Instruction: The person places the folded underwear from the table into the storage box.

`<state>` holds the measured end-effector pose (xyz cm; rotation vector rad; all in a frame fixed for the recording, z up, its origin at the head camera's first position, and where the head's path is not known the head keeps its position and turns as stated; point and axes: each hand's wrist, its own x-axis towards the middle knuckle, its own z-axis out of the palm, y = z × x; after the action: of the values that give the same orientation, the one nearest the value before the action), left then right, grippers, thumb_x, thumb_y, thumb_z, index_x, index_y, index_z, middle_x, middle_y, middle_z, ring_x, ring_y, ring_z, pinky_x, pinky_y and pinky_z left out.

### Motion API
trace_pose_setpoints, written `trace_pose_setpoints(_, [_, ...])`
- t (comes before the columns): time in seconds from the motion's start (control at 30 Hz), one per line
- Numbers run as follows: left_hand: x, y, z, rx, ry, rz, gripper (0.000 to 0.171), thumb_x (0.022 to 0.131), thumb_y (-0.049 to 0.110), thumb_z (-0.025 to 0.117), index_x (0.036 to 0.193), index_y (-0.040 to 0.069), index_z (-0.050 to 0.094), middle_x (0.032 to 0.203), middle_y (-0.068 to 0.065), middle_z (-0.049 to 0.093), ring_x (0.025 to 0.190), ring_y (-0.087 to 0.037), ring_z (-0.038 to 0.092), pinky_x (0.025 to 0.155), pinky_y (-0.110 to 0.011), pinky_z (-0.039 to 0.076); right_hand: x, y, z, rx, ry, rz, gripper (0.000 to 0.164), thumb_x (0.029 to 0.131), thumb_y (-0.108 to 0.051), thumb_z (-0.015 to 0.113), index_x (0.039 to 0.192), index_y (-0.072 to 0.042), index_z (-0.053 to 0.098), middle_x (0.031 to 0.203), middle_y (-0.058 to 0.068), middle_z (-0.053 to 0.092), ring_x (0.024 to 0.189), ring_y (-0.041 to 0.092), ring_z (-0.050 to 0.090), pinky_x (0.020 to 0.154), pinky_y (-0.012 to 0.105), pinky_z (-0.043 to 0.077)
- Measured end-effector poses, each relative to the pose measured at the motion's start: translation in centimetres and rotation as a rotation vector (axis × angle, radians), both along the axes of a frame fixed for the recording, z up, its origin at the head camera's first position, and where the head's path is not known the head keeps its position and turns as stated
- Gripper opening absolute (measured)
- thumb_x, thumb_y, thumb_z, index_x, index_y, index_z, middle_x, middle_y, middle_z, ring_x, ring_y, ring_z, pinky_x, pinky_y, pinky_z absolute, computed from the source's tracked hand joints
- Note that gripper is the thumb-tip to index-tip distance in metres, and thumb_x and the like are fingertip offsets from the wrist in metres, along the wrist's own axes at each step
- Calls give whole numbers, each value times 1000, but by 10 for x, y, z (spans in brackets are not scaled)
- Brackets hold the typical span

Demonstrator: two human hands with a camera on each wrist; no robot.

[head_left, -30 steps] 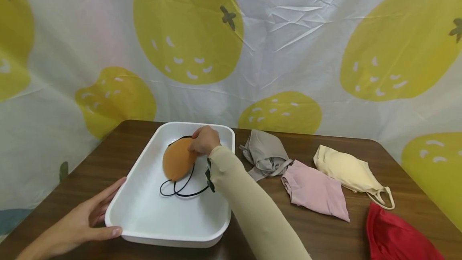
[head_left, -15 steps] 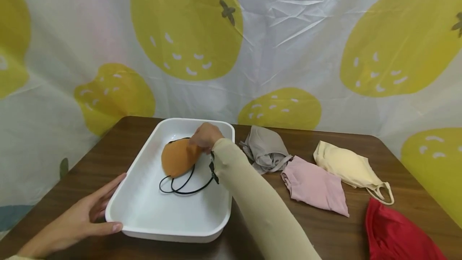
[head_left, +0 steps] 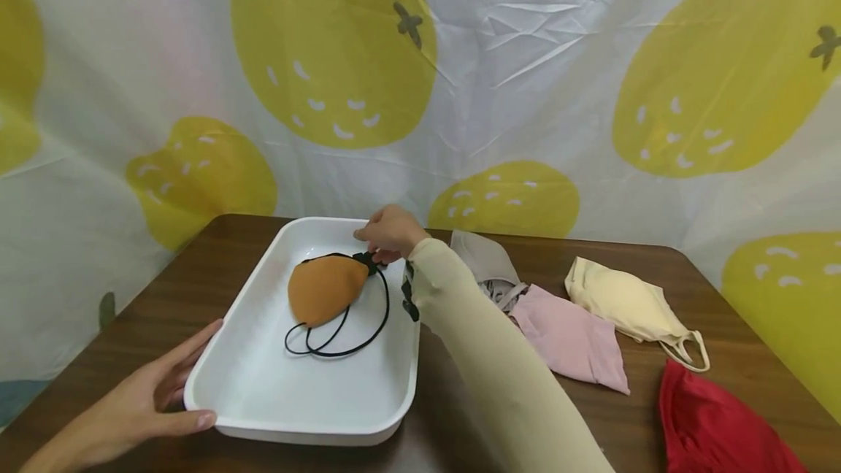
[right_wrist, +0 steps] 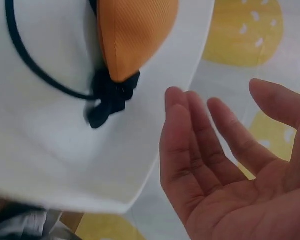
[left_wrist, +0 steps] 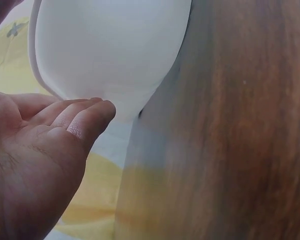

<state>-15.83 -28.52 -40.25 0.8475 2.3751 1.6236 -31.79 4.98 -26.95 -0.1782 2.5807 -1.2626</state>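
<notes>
A folded orange bra [head_left: 327, 289] with thin black straps lies in the white tray [head_left: 309, 414]. Its black knotted end [right_wrist: 110, 97] rests on the tray floor in the right wrist view. My right hand [head_left: 392, 231] hovers over the tray's far right corner, apart from the bra. In the right wrist view the fingers of my right hand [right_wrist: 225, 165] are loosely bent, thumb spread, with nothing between them. My left hand [head_left: 141, 404] rests against the tray's near left corner, thumb at the front. In the left wrist view nearly straight fingers [left_wrist: 92, 117] touch the tray's outer wall.
Right of the tray lie a grey bra [head_left: 486, 258], a folded pink garment [head_left: 574, 341], a cream garment [head_left: 620, 294] with a strap loop and a red garment [head_left: 723, 422]. A fruit-printed curtain [head_left: 499, 108] hangs behind the wooden table [head_left: 190, 287].
My right hand has let go of the orange bra and lifted away to the right. The bra stays in the tray with its black end uncovered. My left hand stays at the tray's corner.
</notes>
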Motion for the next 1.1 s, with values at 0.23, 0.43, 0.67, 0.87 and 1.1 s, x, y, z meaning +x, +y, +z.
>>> trace_pose_setpoints(0.23, [0, 0, -1, 24, -12, -17, 102, 86, -12, 67, 163, 16, 7, 150, 34, 35, 118, 5, 58, 83, -21, 58, -3, 23, 10, -74, 6, -12, 30, 98, -22, 64, 118, 0, 67, 85, 7, 62, 65, 15, 61, 60, 24, 52])
trace_pose_setpoints(0.43, [-1, -1, 0, 37, -33, -16, 102, 86, -11, 68, 163, 17, 7, 149, 35, 35, 120, 7, 56, 85, -20, 57, -7, 42, 17, -106, 24, -44, 23, 97, -19, 65, 108, 1, 66, 72, 2, 59, 56, 11, 59, 54, 22, 48])
trace_pose_setpoints(0.67, [1, 2, 0, 36, 18, -26, 102, 84, -14, 68, 163, 11, 8, 153, 32, 33, 122, 6, 56, 84, -20, 57, -12, 75, 18, -124, 54, -79, 16, 98, -18, 63, 103, -3, 63, 70, -1, 59, 55, 7, 58, 56, 22, 50])
trace_pose_setpoints(0.87, [0, 3, 0, 45, 27, -39, 102, 84, -16, 67, 163, 11, 8, 155, 31, 32, 123, 6, 56, 85, -19, 57, -14, 113, 16, -126, 58, -112, 27, 101, -18, 58, 120, 2, 59, 82, 2, 63, 60, 7, 62, 59, 22, 54])
trace_pose_setpoints(1.1, [1, 0, 1, 35, 28, -29, 102, 84, -16, 67, 163, 11, 8, 156, 32, 29, 124, 8, 54, 85, -18, 57, -13, 156, 12, -78, 74, -90, 34, 102, -18, 56, 126, 6, 55, 81, -2, 62, 62, 6, 64, 58, 20, 52])
